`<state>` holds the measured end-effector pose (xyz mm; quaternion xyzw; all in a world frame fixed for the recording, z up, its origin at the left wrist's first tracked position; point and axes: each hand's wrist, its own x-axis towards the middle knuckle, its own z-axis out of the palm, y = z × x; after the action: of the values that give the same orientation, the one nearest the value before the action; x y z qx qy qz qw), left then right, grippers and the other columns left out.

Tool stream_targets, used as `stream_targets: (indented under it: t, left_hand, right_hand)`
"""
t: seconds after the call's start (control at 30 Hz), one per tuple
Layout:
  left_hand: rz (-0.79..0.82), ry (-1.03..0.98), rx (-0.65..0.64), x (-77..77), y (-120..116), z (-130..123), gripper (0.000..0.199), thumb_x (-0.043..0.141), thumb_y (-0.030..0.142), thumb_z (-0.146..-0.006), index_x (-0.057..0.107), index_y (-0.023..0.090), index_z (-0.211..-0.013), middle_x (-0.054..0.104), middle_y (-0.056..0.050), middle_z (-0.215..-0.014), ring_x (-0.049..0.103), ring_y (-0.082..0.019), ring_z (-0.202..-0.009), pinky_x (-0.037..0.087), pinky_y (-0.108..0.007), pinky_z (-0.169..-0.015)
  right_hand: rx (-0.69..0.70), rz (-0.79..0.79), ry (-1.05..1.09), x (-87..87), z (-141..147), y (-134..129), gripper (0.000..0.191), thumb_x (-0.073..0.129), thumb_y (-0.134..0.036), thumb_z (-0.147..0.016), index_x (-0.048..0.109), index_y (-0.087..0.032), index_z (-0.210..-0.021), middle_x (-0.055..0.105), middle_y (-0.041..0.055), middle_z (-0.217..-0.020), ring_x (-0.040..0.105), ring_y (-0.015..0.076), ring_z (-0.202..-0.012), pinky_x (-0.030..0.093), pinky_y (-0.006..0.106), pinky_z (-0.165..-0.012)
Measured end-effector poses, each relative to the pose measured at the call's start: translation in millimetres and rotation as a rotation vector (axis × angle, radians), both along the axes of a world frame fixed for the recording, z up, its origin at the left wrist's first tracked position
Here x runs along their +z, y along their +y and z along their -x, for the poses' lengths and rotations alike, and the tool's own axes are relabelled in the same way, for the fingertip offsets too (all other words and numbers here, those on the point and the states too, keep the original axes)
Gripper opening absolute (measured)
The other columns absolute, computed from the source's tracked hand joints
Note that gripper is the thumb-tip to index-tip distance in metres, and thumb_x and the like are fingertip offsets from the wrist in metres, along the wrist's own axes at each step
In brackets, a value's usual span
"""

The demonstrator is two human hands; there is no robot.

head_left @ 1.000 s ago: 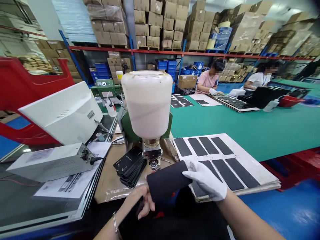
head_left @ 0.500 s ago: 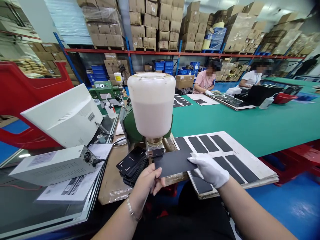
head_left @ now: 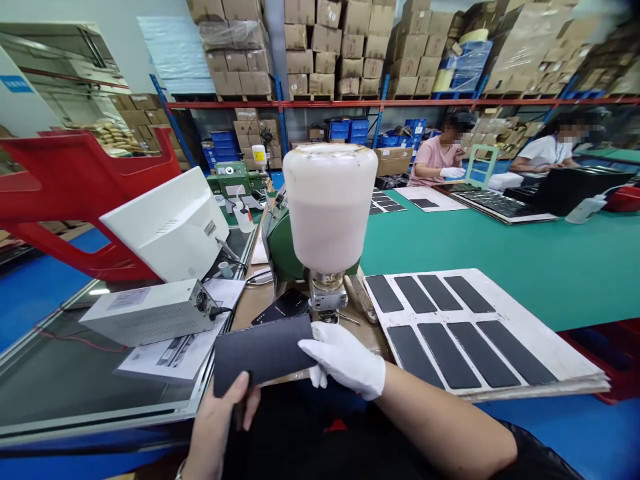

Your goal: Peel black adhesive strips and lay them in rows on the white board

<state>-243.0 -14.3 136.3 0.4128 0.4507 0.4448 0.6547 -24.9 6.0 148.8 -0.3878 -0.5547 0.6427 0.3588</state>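
A flat black rectangular panel (head_left: 263,350) is held up between my two hands, tilted with its dark face toward me. My bare left hand (head_left: 220,413) pinches its lower left part, thumb in front. My right hand (head_left: 345,360), in a white glove, grips the right end. Just beyond the panel is the metal head (head_left: 327,297) of a green machine, under a large translucent bottle (head_left: 330,213) partly filled with pale liquid. A pile of black cards with small holes (head_left: 283,307) lies left of the head, partly hidden behind the panel.
On my right, several black panels lie in two rows on a white board (head_left: 545,340), which overlaps the green table (head_left: 500,260). A grey power box (head_left: 150,313) and white monitor (head_left: 170,230) stand left. Two people sit across the table, near a squeeze bottle (head_left: 585,210).
Both hands have carried the black panel left and toward my body, away from beneath the machine head. The view has turned a little left.
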Motion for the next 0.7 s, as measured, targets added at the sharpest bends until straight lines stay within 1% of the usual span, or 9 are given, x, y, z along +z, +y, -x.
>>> stream_targets:
  t: [0.07, 0.1, 0.2, 0.27, 0.33, 0.47, 0.57, 0.63, 0.7]
  left_hand:
    - [-0.09, 0.075, 0.063, -5.6, -0.2, -14.0, 0.015, 0.065, 0.032, -0.075, 0.058, 0.019, -0.071, 0.041, 0.007, -0.034, 0.037, -0.009, -0.032, 0.033, -0.02, -0.038]
    - [-0.112, 0.098, 0.055, -7.5, 2.2, -21.5, 0.015, 0.066, 0.03, -0.074, 0.06, 0.019, -0.083, 0.042, 0.008, -0.034, 0.036, -0.008, -0.031, 0.03, -0.02, -0.037]
    - [-0.086, 0.089, -0.115, -6.9, 16.6, -48.3, 0.037, 0.07, 0.028, -0.069, 0.059, 0.017, -0.102, 0.05, 0.007, -0.041, 0.035, -0.006, -0.029, 0.022, -0.018, -0.033]
    - [-0.049, 0.054, -0.276, -0.9, 28.2, -71.6, 0.031, 0.069, 0.027, -0.068, 0.063, 0.014, -0.096, 0.057, 0.003, -0.049, 0.038, -0.006, -0.032, 0.022, -0.018, -0.032]
    - [-0.013, 0.026, -0.417, 7.0, 37.6, -97.6, 0.021, 0.064, 0.026, -0.07, 0.064, 0.012, -0.086, 0.056, 0.003, -0.05, 0.039, -0.005, -0.034, 0.023, -0.017, -0.033]
    - [0.036, -0.023, -0.46, 17.3, 44.5, -138.6, 0.013, 0.06, 0.026, -0.07, 0.06, 0.013, -0.071, 0.047, 0.005, -0.042, 0.034, -0.005, -0.031, 0.022, -0.017, -0.033]
    - [0.046, -0.02, -0.393, 20.1, 42.2, -142.2, 0.015, 0.06, 0.029, -0.071, 0.057, 0.014, -0.07, 0.046, 0.006, -0.043, 0.033, -0.005, -0.032, 0.022, -0.017, -0.032]
    - [0.057, 0.004, -0.326, 22.8, 39.9, -129.8, 0.017, 0.062, 0.03, -0.071, 0.059, 0.014, -0.076, 0.046, 0.006, -0.045, 0.034, -0.005, -0.033, 0.023, -0.016, -0.032]
    - [0.053, 0.021, -0.255, 26.2, 38.2, -108.8, 0.022, 0.064, 0.03, -0.071, 0.062, 0.014, -0.085, 0.053, 0.004, -0.052, 0.042, -0.007, -0.038, 0.031, -0.016, -0.035]
  right_hand:
    - [0.101, -0.034, -0.038, -6.2, -26.8, -4.2, 0.037, 0.051, -0.051, -0.083, 0.056, -0.016, -0.093, 0.062, 0.0002, -0.055, 0.057, 0.0132, -0.048, 0.045, 0.024, -0.049]
    - [0.122, -0.044, -0.039, -10.8, -41.7, -6.4, 0.041, 0.051, -0.053, -0.083, 0.057, -0.014, -0.094, 0.065, 0.0028, -0.062, 0.061, 0.0147, -0.055, 0.048, 0.026, -0.056]
    - [-0.017, -0.049, 0.053, -28.2, -79.4, -14.2, 0.055, 0.038, -0.06, -0.086, 0.058, -0.012, -0.102, 0.068, 0.0084, -0.074, 0.065, 0.0174, -0.066, 0.05, 0.033, -0.068]
    - [-0.124, -0.015, 0.111, -38.4, -92.5, -19.8, 0.06, 0.029, -0.061, -0.088, 0.059, -0.012, -0.104, 0.068, 0.0097, -0.075, 0.065, 0.0191, -0.067, 0.05, 0.036, -0.069]
    - [-0.204, 0.001, 0.084, -43.7, -96.0, -24.4, 0.056, 0.033, -0.06, -0.088, 0.061, -0.014, -0.104, 0.069, 0.0105, -0.083, 0.066, 0.0214, -0.078, 0.049, 0.038, -0.076]
    - [-0.395, -0.036, 0.065, -35.9, -91.1, -28.6, 0.05, 0.04, -0.058, -0.086, 0.059, -0.021, -0.115, 0.063, 0.0085, -0.115, 0.056, 0.0226, -0.108, 0.042, 0.04, -0.095]
    - [-0.433, -0.094, 0.051, -22.2, -85.3, -27.7, 0.047, 0.039, -0.055, -0.088, 0.057, -0.024, -0.119, 0.055, 0.0058, -0.127, 0.045, 0.0216, -0.122, 0.033, 0.039, -0.105]
    - [-0.381, -0.156, -0.029, -15.3, -77.3, -24.1, 0.047, 0.038, -0.053, -0.089, 0.055, -0.024, -0.122, 0.051, 0.0048, -0.132, 0.04, 0.0206, -0.127, 0.027, 0.039, -0.109]
    - [-0.279, -0.218, -0.116, -12.4, -63.5, -17.4, 0.05, 0.036, -0.053, -0.09, 0.052, -0.023, -0.126, 0.047, 0.0054, -0.136, 0.038, 0.0208, -0.128, 0.023, 0.041, -0.111]
